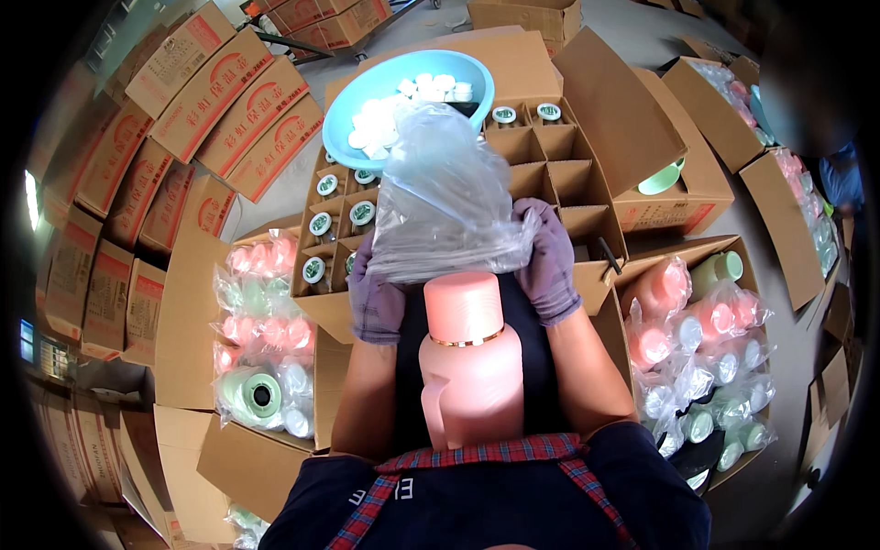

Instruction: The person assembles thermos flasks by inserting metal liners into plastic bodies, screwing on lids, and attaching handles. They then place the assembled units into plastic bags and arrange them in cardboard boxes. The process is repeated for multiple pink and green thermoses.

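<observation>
Cartons [234, 105] pile up, upper left. Mid-frame, left hand [374, 301] and right hand [550, 264] both grip clear plastic [442, 206]; probably featherlight, limp, kinda slippery, so pinch the edges.

I can't make out fingertips of left hand [374, 298], lost at edge of clear bag [445, 197]. Bag also hides part of blue basin [339, 115] and several cells of divided carton [513, 145]. Base of pink jug [472, 376] blocked by plaid trim [486, 452]. Stacked boxes [60, 275] cut by fisheye rim on my feed. Person in blue [841, 174], far right: blurred.
</observation>
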The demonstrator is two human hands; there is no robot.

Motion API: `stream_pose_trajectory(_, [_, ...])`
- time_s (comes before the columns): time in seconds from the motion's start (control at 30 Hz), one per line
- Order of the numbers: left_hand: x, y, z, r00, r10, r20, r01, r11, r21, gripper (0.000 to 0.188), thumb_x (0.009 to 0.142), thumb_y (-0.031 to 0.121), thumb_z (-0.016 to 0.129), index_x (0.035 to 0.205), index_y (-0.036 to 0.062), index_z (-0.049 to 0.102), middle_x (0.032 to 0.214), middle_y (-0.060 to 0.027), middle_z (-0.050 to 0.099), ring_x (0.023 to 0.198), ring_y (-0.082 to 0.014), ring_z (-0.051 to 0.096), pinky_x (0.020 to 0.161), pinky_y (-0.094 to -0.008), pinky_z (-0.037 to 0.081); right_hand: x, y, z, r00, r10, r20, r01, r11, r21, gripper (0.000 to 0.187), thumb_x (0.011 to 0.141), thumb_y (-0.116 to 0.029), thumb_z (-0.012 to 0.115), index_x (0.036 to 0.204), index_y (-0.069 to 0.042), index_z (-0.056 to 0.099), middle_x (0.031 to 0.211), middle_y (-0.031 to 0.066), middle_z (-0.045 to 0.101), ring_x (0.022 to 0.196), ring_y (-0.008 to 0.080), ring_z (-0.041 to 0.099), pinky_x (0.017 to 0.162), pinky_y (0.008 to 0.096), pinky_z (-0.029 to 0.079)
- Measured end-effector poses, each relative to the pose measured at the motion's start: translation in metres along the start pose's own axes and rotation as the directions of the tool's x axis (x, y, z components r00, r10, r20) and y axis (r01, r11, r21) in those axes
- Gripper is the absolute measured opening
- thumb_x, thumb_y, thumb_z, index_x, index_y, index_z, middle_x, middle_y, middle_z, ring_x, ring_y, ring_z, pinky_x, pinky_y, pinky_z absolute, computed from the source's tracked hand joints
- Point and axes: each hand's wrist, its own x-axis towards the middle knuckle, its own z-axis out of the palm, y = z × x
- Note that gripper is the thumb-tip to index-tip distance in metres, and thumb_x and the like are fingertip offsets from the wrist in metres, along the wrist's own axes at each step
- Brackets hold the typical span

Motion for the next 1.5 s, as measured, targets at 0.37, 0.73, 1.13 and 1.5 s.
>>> stream_pose_trajectory(0.37, [-0.142, 0.085, 0.015, 0.928, 0.227, 0.295, -0.351, 0.267, 0.898, 0.04, 0.089, 0.015, 0.065, 0.122, -0.0077, 0.058, 0.114, -0.0139, 0.064, 0.101, -0.0314, 0.065, 0.09, -0.0396, 0.052, -0.139, -0.078, -0.02, 0.688, 0.293, 0.664, 0.399, 0.611, -0.684, 0.014, 0.085, -0.007, 0.069, 0.096, -0.003, 0.062, 0.096, 0.0138, 0.058, 0.084, 0.0312, 0.059, 0.073, 0.0372, 0.05])
stream_pose_trajectory(0.73, [-0.195, 0.117, -0.018, 0.924, 0.134, 0.359, -0.377, 0.158, 0.912, 0.073, 0.075, -0.003, 0.069, 0.143, -0.002, 0.039, 0.104, -0.0182, 0.064, 0.098, -0.0321, 0.063, 0.093, -0.0409, 0.047, -0.168, -0.108, 0.028, 0.635, 0.442, 0.634, 0.333, 0.584, -0.74, 0.016, 0.09, -0.018, 0.064, 0.101, -0.007, 0.062, 0.101, 0.0132, 0.061, 0.09, 0.0333, 0.064, 0.077, 0.0417, 0.052])
stream_pose_trajectory(1.13, [-0.254, 0.084, -0.092, 0.759, -0.249, 0.602, -0.478, 0.415, 0.774, 0.021, 0.081, 0.001, 0.058, 0.101, -0.0006, 0.062, 0.096, -0.0133, 0.064, 0.081, -0.0259, 0.063, 0.077, -0.036, 0.051, -0.216, -0.097, -0.005, 0.429, 0.75, 0.504, 0.015, 0.552, -0.834, 0.033, 0.1, -0.028, 0.049, 0.109, -0.003, 0.068, 0.102, 0.0204, 0.069, 0.1, 0.0333, 0.066, 0.09, 0.0424, 0.052])
stream_pose_trajectory(1.5, [-0.18, 0.128, 0.035, 0.954, -0.194, 0.229, -0.068, 0.606, 0.793, 0.021, 0.085, 0.008, 0.055, 0.104, -0.0012, 0.057, 0.088, -0.0054, 0.059, 0.078, -0.0147, 0.056, 0.074, -0.0275, 0.047, -0.14, -0.11, 0.074, 0.604, -0.164, 0.78, 0.79, 0.249, -0.56, 0.03, 0.09, -0.021, 0.059, 0.116, -0.007, 0.06, 0.112, 0.0111, 0.059, 0.106, 0.0318, 0.056, 0.092, 0.0428, 0.045])
